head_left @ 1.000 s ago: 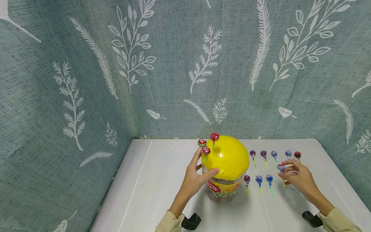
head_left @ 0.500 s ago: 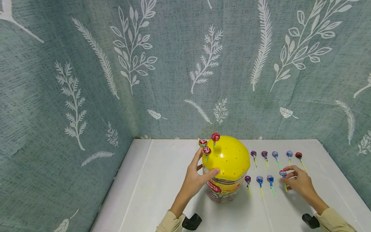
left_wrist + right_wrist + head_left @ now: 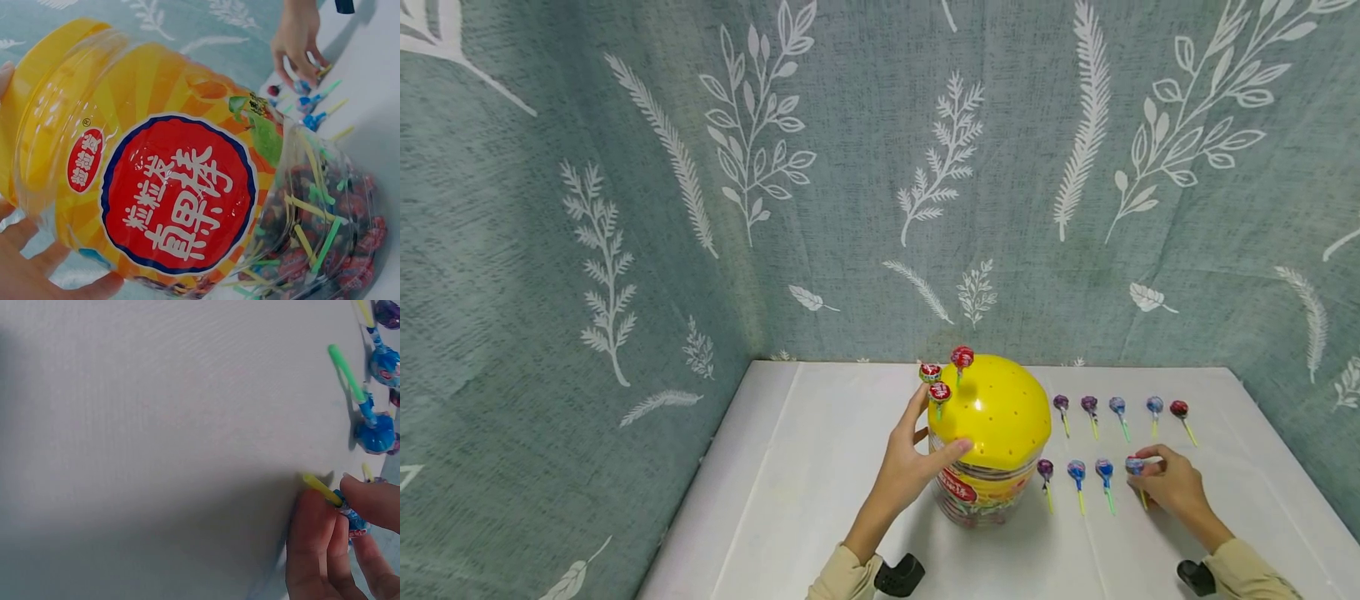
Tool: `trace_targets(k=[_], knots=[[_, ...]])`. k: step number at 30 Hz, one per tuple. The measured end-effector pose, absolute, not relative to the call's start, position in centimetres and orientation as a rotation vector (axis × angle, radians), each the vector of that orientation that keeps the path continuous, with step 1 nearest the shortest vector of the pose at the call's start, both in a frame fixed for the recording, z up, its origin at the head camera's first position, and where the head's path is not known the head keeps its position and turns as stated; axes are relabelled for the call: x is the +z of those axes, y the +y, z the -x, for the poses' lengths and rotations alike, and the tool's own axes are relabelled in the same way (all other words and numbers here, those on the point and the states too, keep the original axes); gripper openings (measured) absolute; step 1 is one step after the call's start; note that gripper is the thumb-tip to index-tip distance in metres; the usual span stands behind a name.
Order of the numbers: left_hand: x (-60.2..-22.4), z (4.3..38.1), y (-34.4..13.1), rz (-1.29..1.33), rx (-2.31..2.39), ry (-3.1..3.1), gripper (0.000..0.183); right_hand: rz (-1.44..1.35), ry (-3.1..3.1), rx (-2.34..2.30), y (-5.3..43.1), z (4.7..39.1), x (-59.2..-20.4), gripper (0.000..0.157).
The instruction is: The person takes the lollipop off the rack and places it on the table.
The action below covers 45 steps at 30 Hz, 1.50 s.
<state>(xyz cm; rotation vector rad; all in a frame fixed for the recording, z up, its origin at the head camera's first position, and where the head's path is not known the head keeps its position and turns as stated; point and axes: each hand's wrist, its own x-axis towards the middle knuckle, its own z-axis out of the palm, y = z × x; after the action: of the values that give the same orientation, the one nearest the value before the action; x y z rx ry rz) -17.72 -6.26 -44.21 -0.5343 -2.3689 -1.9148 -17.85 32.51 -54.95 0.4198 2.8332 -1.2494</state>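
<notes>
Right of the yellow-lidded clear plastic jar (image 3: 996, 433), the right hand's (image 3: 1176, 487) fingers are pinching a blue-and-red wrapped ball lollipop (image 3: 1134, 464), probably light, hard, best held just below its ball; the left hand (image 3: 902, 468) is bracing the jar with spread fingers.

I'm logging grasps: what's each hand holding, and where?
The right hand pinches a lollipop near its wrapped head; the left hand grips the jar at its yellow lid.

Right grip (image 3: 1172, 485) and lollipop (image 3: 1134, 464) now level with near row (image 3: 1103, 468)
</notes>
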Motion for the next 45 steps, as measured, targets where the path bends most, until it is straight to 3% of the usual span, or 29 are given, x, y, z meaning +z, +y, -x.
trace_targets(k=[12,25,45], knots=[[-43.6,17.3,-6.3,0.526,-1.924,-2.366,0.083,-0.368,2.855,-1.172,32.2,18.0,-54.7,0.039],[-44.2,17.6,-6.2,0.524,-1.906,-2.376,0.083,-0.390,2.836,-1.132,32.5,18.0,-53.8,0.047],[-44.3,17.6,-6.4,0.517,-1.889,-2.389,0.083,-0.101,2.998,-1.343,30.4,17.6,-47.4,0.041]])
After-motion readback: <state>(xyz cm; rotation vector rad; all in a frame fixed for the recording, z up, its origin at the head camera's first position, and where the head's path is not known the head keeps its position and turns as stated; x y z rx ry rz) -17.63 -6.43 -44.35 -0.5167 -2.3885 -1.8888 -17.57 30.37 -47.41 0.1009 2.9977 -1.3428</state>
